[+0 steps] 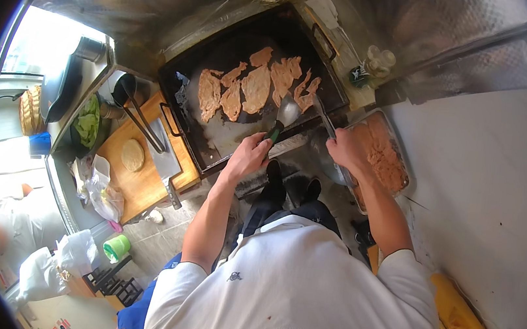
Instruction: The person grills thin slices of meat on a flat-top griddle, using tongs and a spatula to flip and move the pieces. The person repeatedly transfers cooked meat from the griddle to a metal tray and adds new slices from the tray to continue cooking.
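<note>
My left hand (pixel 248 155) grips the green handle of a metal spatula (pixel 285 113), whose blade rests near the front of the dark griddle (pixel 224 54). Metal tongs (pixel 323 114) are held in my right hand (pixel 346 150), their tips reaching toward the right-hand meat. Several flat pieces of pale orange meat (pixel 256 87) lie cooking across the middle of the griddle. A metal tray of raw marinated meat (pixel 380 154) sits just right of my right hand.
A wooden board (pixel 137 178) with a flat round of bread (pixel 132 154), long black tongs (pixel 141 118) and a metal scraper sits left of the griddle. Green lettuce (pixel 88 120) and plastic bags (pixel 99 187) lie further left. Bottles (pixel 374 63) stand behind the griddle.
</note>
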Available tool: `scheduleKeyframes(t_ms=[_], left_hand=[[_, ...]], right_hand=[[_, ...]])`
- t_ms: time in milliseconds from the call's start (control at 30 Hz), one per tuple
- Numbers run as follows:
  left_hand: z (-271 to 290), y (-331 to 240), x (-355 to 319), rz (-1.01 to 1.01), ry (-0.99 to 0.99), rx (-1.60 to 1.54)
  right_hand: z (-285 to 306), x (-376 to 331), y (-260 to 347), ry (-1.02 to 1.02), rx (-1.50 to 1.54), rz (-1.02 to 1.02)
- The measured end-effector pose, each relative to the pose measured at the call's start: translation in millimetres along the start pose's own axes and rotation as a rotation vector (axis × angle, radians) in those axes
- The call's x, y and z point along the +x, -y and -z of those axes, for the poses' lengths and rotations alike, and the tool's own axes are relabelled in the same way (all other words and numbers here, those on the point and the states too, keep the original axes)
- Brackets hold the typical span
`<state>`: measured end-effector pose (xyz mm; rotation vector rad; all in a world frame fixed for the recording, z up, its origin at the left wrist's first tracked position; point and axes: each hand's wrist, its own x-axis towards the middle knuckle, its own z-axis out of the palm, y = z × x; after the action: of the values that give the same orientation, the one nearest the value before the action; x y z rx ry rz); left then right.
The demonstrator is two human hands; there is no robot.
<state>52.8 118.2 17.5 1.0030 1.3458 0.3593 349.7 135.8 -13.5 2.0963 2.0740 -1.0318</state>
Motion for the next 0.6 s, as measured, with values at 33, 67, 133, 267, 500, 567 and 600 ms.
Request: scheduleKeyframes(t_ms=[33, 67, 133, 267, 500, 567, 600], left_hand=[[-1, 0, 0, -0.003, 0.004, -0.015], [-3, 3, 0, -0.033, -0.030, -0.021], [-9, 9, 4, -0.092, -0.096, -0.030], [-19, 13, 17, -0.169, -0.192, 0.209], [-18, 37, 23, -0.179, -0.336, 0.470], [-18, 34, 19, -0.142, -0.299, 0.373], [-19, 32, 16, -0.156, -0.300, 0.315]], right_hand=[[0, -4, -5, -0.011, 0.000, -0.021], [-1, -7, -10, -0.022, -0.001, -0.041], [1, -8, -9, -0.050, 0.002, -0.069], [-1, 16, 8, -0.091, -0.042, -0.044], [-9, 39, 8, -0.148, -0.063, -0.043], [-1, 29, 7, -0.119, -0.026, -0.087], [-1, 26, 9, -0.122, -0.060, -0.072]])
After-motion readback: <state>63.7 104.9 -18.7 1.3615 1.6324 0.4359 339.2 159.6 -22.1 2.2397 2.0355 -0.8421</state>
